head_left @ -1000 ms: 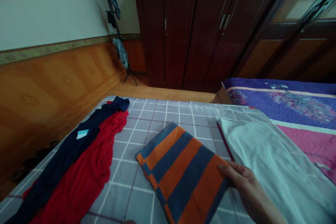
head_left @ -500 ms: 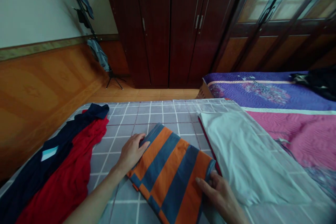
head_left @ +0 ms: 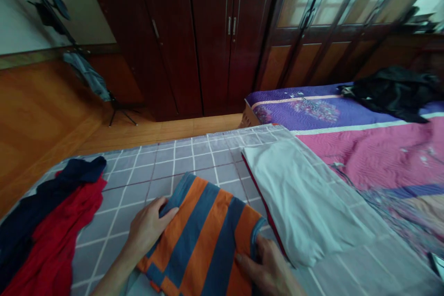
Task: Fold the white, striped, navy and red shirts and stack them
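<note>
A folded shirt with orange and blue-grey stripes [head_left: 203, 222] is between my hands, just above or on the checked bedsheet; which of the two I cannot tell. My left hand [head_left: 149, 224] grips its left edge, thumb on top and fingers underneath. At the right edge, my right hand [head_left: 265, 266] pinches the cloth, its thumb pressing the top side and the other fingers partly hidden. Right of the shirt lies a folded pale garment [head_left: 298, 199] with a dark red edge showing beneath its left side.
Red clothing [head_left: 65, 226] and navy clothing [head_left: 52, 194] lie at the left on the checked sheet [head_left: 121, 185]. Beyond the right edge is a purple and pink bed cover [head_left: 347, 148] with a black garment [head_left: 391, 95]. A dark wardrobe [head_left: 211, 55] and a clothes stand [head_left: 86, 74] are behind.
The view has turned to the right, so most things appear shifted left. Both hands still hold the striped shirt, which sits slightly lower in view.
</note>
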A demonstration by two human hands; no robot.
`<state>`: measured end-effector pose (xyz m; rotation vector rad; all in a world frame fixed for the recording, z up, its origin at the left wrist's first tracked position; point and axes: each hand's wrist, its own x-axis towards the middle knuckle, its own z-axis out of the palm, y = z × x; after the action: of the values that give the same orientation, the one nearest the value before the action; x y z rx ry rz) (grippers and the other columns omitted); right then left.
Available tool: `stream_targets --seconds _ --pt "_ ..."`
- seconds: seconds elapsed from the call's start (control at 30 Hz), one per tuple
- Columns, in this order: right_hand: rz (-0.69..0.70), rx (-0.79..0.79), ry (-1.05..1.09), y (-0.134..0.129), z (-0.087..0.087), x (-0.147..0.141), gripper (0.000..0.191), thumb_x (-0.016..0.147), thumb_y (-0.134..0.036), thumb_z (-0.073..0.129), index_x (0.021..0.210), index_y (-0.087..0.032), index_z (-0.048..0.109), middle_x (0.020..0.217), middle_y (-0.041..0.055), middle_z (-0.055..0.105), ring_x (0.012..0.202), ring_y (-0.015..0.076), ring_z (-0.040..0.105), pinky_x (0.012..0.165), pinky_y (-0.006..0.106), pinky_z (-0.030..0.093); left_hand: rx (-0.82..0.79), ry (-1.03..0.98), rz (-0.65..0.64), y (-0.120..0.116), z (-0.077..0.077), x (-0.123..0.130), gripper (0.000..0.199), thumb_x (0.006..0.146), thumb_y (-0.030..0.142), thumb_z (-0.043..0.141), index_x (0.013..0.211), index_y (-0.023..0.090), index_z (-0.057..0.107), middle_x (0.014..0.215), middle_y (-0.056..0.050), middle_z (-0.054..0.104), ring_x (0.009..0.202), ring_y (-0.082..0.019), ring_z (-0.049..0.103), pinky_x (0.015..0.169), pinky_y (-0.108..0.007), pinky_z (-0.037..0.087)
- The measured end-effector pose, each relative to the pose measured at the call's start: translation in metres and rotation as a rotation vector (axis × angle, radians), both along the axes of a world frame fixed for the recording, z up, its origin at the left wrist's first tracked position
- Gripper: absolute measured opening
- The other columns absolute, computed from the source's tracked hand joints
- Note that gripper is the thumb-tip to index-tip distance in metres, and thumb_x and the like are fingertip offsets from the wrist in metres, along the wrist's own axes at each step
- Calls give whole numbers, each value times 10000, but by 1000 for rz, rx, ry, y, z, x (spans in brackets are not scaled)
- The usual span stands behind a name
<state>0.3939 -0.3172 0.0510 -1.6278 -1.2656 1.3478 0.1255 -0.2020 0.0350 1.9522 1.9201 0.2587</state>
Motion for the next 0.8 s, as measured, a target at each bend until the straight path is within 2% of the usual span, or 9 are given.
stream_targets --seconds 0.13,0.3,0.43,0.57,0.7,0.8 --pt "33 -30 -53 -3 5 -1 183 747 -330 537 816 -168 589 812 46 659 722 176 581 621 230 454 79 -9 -34 -2 -10 -3 343 817 487 440 952 218 603 1031 -50 683 947 -243 646 809 -321 488" --pt "-15 -109 -361 -8 10 -1 95 709 -247 564 699 -183 495 724 14 551 637 128 447 571 220 377 97 -47 -28 -4 -13 -3 346 803 522 405 929 246 570 960 -40 702 872 -258 674 749 -321 510" --pt "0 -75 -318 -8 15 0 81 697 -203 564 682 -188 485 657 -30 496 575 99 380 522 207 308 30 -47 -10 -1 -11 -5 346 800 537 392 935 260 551 907 -25 720 807 -268 693 662 -316 523" --pt "27 7 -332 -9 15 3 89 697 -155 538 651 -186 468 614 -39 466 544 92 380 483 216 246 5 -130 -36 3 -13 -11 348 773 547 443 934 265 567 870 -13 731 833 -275 695 678 -322 545" --pt "44 155 -185 -13 21 8 85 686 -97 493 678 -178 517 637 -46 492 572 90 413 517 191 297 37 -210 -57 8 -9 -9 339 754 521 490 945 262 599 899 5 733 905 -268 682 720 -315 560" --pt "47 276 32 -17 35 14 146 702 -96 449 728 -171 571 676 -39 541 661 111 491 617 177 379 62 -240 -99 13 8 6 380 753 535 491 971 246 609 952 1 728 930 -261 675 757 -307 555"
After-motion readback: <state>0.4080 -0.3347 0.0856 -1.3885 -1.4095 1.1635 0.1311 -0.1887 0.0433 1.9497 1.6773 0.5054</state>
